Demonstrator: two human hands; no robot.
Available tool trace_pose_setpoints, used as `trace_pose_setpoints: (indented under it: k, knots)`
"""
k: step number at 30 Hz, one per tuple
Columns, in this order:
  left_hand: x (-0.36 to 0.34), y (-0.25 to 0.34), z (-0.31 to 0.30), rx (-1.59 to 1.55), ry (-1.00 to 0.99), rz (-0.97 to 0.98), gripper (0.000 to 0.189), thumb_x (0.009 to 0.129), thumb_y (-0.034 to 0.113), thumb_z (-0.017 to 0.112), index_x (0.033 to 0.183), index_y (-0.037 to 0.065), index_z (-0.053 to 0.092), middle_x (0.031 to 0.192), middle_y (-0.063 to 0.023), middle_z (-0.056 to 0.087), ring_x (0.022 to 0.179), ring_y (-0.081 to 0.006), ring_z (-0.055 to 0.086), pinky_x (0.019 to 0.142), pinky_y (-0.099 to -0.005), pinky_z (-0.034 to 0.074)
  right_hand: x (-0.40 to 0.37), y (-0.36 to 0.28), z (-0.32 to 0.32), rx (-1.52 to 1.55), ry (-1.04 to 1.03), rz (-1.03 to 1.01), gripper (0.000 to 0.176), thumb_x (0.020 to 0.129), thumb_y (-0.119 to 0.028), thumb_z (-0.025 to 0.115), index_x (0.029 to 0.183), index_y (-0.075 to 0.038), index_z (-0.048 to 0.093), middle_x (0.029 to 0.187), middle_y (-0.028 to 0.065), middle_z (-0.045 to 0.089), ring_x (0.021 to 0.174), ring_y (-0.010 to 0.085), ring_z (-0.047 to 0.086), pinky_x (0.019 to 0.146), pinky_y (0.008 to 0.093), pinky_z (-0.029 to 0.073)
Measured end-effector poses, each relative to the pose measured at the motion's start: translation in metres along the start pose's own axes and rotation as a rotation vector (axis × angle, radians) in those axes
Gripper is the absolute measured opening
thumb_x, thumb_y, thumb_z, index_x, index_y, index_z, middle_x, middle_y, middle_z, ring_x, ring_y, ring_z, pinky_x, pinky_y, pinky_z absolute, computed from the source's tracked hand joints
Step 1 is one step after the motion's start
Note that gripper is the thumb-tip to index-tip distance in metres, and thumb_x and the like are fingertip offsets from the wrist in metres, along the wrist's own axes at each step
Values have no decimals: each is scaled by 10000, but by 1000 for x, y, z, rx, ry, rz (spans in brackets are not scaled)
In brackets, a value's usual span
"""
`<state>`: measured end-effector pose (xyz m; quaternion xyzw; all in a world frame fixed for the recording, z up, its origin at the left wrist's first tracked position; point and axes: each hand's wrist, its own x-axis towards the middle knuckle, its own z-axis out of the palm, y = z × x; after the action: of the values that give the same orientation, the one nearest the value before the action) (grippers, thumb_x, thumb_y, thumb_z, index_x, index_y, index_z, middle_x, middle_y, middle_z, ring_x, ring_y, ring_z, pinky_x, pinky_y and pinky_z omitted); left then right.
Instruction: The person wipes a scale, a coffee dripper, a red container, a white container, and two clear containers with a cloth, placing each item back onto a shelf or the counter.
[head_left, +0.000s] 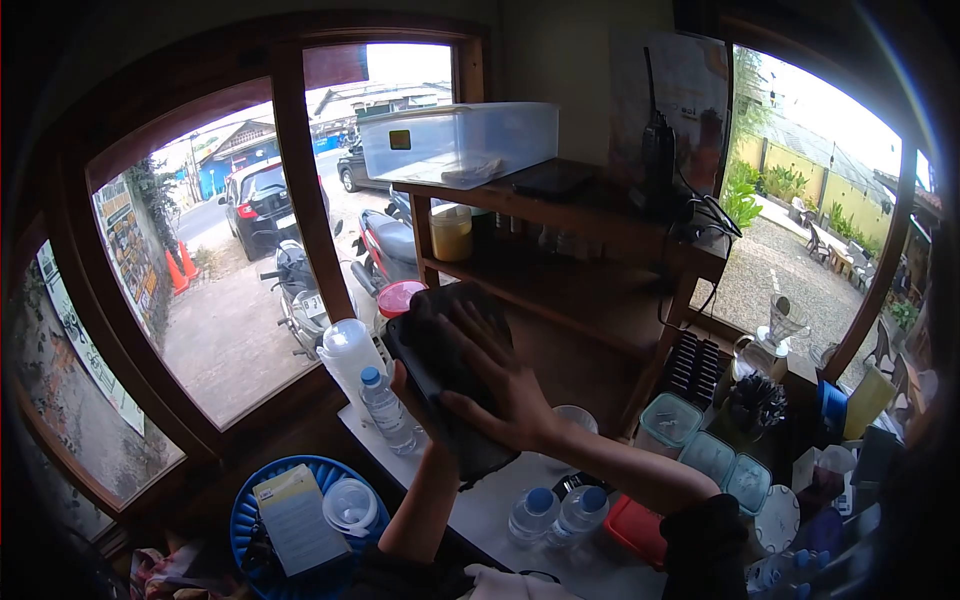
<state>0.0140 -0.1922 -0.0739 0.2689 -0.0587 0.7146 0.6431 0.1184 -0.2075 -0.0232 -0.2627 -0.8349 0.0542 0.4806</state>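
Note:
A black, flat, rectangular thing (465,425) with rounded corners stands tilted up in front of me, over the white table (480,515). My left hand (428,430) holds it by its lower left side, with most of the fingers hidden behind it. Across its face lies my right hand (510,395), fingers stretched and spread, their tips slightly smeared. A water bottle with a blue cap (388,410) stands just left of my left hand, beside a tall whitish plastic container (350,355). A pink-red lid (402,298) shows behind the black thing.
Two blue-capped bottles (558,515) and a red container (637,530) stand nearer me. Clear boxes (708,458) line the right side. A blue basket (240,520) with papers sits lower left. The wooden shelf (560,290) bears a large plastic bin (460,145) and a walkie-talkie (658,150).

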Motion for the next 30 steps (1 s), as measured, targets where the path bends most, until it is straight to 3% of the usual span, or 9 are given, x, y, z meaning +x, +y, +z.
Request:
trace_pose_setpoints:
  k: [3,8,11,13,15,21,23,27,30]
  knots:
    - [6,3,-9,-61,27,-35,713,891,604,356,1366,73,355,1309,-152,462,1165,-266,511,987,-394,430,-13,-1,1,27,-185,-198,526,864,-253,535,1359,-97,448,1457,195,316,1366,369,261,1120,487,194]
    - [7,5,-27,-225,73,-114,602,965,514,317,1388,85,314,1330,-151,436,1182,-242,494,1020,-388,403,-27,22,-12,-91,-108,-600,482,781,-330,607,1155,-25,620,1183,168,603,1149,310,561,1004,456,428]
    - [16,4,17,-45,-36,71,760,874,667,320,1341,73,401,1282,-148,497,1141,-280,532,948,-389,456,-30,56,-28,-117,-61,-477,545,722,-253,661,1213,-30,576,1248,169,561,1196,317,518,1027,471,404]
    - [17,2,17,-160,-219,67,776,872,683,308,1341,71,402,1265,-152,512,1124,-280,545,940,-389,464,-30,61,-35,-72,-66,-303,570,694,-190,668,1231,-33,557,1296,165,523,1232,327,477,1041,476,387]
    - [17,-1,15,-180,-256,81,779,875,686,297,1338,69,404,1255,-152,522,1105,-278,558,930,-389,473,-32,61,-31,-47,-82,-151,588,695,-170,664,1253,-40,537,1329,162,495,1258,329,447,1057,477,366]
    - [5,-6,13,-12,-166,43,750,890,656,301,1347,69,397,1249,-140,527,1092,-258,567,931,-379,475,-18,30,-26,-36,-312,-363,512,831,-107,530,1336,-66,460,1437,147,366,1346,311,317,1126,483,236]
    - [9,-10,-4,-110,-212,-19,732,894,633,321,1362,73,383,1270,-130,514,1124,-252,546,965,-377,448,-10,28,-23,-65,-253,-272,515,861,-130,512,1366,-81,423,1456,145,335,1363,307,283,1134,475,204]
    - [6,-17,10,3,-12,-74,691,897,578,369,1379,83,368,1312,-115,477,1192,-243,491,1021,-376,387,15,34,-19,-68,9,-57,525,905,-171,473,1411,-95,355,1479,151,289,1386,313,225,1142,457,147]
    - [3,-24,7,-18,-4,-89,653,913,537,376,1388,91,344,1322,-109,462,1200,-239,482,1021,-374,385,17,39,-10,-136,21,37,540,890,-158,482,1409,-88,352,1472,154,301,1385,322,225,1138,453,150]
